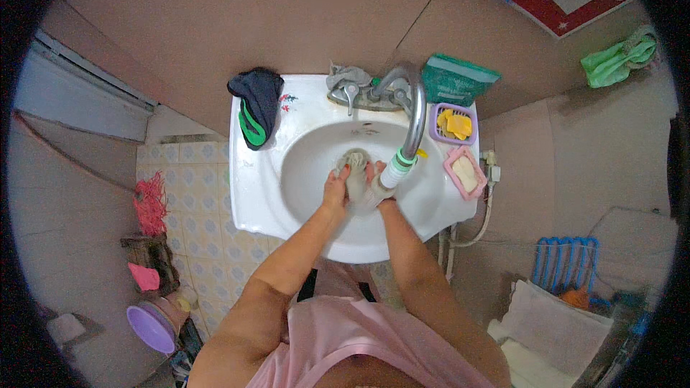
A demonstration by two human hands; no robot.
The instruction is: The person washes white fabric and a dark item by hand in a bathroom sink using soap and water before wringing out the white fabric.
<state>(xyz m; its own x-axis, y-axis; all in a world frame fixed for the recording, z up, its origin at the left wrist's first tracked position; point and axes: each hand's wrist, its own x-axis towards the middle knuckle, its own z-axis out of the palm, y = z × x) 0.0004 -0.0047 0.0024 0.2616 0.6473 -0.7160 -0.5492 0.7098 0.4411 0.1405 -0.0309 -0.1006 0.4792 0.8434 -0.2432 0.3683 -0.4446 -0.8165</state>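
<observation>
A wet, light grey-beige cloth, bunched up so that its kind does not show, is held over the white washbasin. My left hand is closed on its left side. On the other side my right hand grips the cloth too, its fingers partly hidden by the tap's nozzle. The curved metal tap comes down just above my right hand and ends in a white and green nozzle.
Along the basin's rim lie a black and green cloth, a grey rag, a green pouch, a purple dish with yellow soap and a pink dish with pale soap. A purple basin stands at lower left.
</observation>
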